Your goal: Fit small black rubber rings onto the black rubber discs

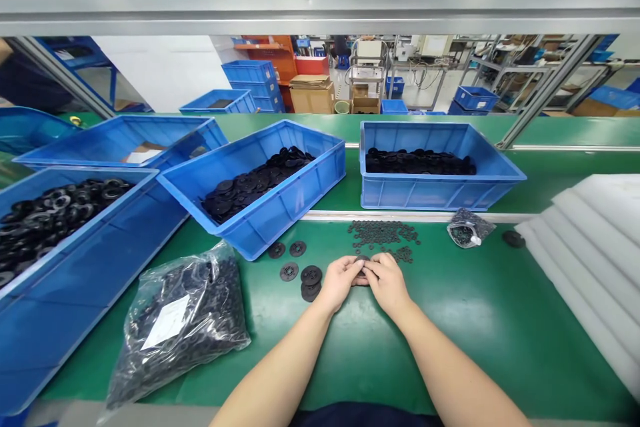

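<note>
My left hand (pixel 341 282) and my right hand (pixel 389 282) meet over the green bench, both closed on one black disc (pixel 362 258). Fingers cover most of that disc, so its detail is hidden. Just beyond my hands lie many small dark rings (pixel 383 232), spread in a loose patch. To the left of my left hand, a few black discs are stacked (pixel 311 276). Close to that stack, single slotted discs lie flat, among them a greyer disc (pixel 289 271).
Blue bins hold black discs at the back left (pixel 320 177) and back right (pixel 440 192); a blue bin (pixel 100 300) of black rings stands far left. A clear bag of black parts (pixel 200 320), a small bag (pixel 467 230) and white foam sheets (pixel 590 247) lie on the green bench (pixel 480 327).
</note>
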Tool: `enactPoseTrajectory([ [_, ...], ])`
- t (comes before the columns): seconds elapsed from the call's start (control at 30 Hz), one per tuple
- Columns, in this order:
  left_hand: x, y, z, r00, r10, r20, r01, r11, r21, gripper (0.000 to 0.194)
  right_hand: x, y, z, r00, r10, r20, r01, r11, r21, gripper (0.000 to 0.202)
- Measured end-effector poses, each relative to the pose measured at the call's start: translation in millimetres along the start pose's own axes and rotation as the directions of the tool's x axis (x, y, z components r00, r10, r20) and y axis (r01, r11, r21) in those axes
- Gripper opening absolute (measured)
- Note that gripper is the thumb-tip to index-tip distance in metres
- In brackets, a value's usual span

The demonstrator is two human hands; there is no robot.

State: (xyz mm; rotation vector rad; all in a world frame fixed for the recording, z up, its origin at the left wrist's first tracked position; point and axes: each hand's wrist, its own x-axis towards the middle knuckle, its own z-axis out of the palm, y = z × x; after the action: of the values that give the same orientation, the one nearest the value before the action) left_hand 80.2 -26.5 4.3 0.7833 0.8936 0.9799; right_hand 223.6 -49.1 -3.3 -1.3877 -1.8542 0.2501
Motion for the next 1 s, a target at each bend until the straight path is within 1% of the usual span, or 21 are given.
enactPoseTrajectory([
  [0.17,-1,-2,-0.4,1.0,0.002,-0.011,-0.002,1.0,0.0,0.048,-1,-6,-4,1.0,-0.006,0.015,0.007,1.0,-0.03,0.027],
  [0.27,-2,3,-2.9,0.998,0.032,-0.058,-0.029,0.999,0.042,0.047,-1,-2,-8,1.0,0.006,0.003,-0.006,0.996,-0.085,0.025],
  [0.3,-1,8,-5.3,0.995,0.059,-0.085,-0.053,0.996,0.067,0.046,0,2,-11,0.999,0.039,-0.016,-0.041,0.99,-0.136,0.025],
  [0.37,1,21,-13.9,0.977,0.151,-0.151,-0.132,0.983,0.127,0.042,2,13,-17,0.988,0.144,-0.052,-0.153,0.954,-0.258,0.026],
  [0.43,5,39,-28.2,0.939,0.261,-0.222,-0.211,0.952,0.224,0.036,5,24,-24,0.96,0.27,-0.07,-0.277,0.893,-0.353,0.03],
  [0.5,8,58,-47.6,0.892,0.351,-0.286,-0.23,0.895,0.382,0.028,7,33,-28,0.926,0.372,-0.063,-0.366,0.844,-0.393,0.036],
  [0.53,9,67,-58.5,0.871,0.386,-0.304,-0.205,0.848,0.489,0.025,8,36,-29,0.914,0.402,-0.054,-0.389,0.833,-0.394,0.038],
  [0.57,10,75,-69.5,0.853,0.417,-0.315,-0.155,0.777,0.61,0.022,8,38,-29,0.909,0.415,-0.041,-0.397,0.831,-0.391,0.037],
  [0.6,11,81,-80.2,0.841,0.445,-0.308,-0.086,0.672,0.735,0.019,8,38,-27,0.91,0.413,-0.025,-0.39,0.836,-0.386,0.035],
  [0.63,11,86,-89.9,0.834,0.469,-0.291,-0.004,0.533,0.846,0.017,8,38,-25,0.916,0.401,-0.009,-0.374,0.845,-0.382,0.031],
  [0.67,12,90,-98.1,0.835,0.483,-0.265,0.071,0.383,0.921,0.015,7,37,-23,0.923,0.385,0.004,-0.355,0.854,-0.381,0.028],
  [0.73,12,93,-109.1,0.859,0.469,-0.206,0.173,0.113,0.978,0.012,7,35,-18,0.93,0.367,0.018,-0.333,0.862,-0.381,0.024],
  [0.8,11,93,-113.0,0.889,0.429,-0.162,0.215,-0.078,0.974,0.016,7,35,-15,0.928,0.371,0.021,-0.336,0.862,-0.378,0.025],
  [0.87,12,91,-112.4,0.907,0.398,-0.14,0.238,-0.209,0.949,0.027,7,36,-15,0.923,0.385,0.024,-0.349,0.86,-0.373,0.026],
  [0.9,12,90,-111.7,0.913,0.384,-0.135,0.246,-0.255,0.935,0.031,8,36,-15,0.92,0.39,0.027,-0.353,0.859,-0.371,0.025],
  [0.93,13,89,-111.1,0.921,0.366,-0.135,0.249,-0.285,0.926,0.034,8,37,-16,0.919,0.393,0.031,-0.355,0.859,-0.37,0.025],
  [1.0,16,89,-111.7,0.934,0.328,-0.146,0.248,-0.297,0.922,0.035,9,37,-16,0.92,0.39,0.039,-0.349,0.86,-0.373,0.023],
])
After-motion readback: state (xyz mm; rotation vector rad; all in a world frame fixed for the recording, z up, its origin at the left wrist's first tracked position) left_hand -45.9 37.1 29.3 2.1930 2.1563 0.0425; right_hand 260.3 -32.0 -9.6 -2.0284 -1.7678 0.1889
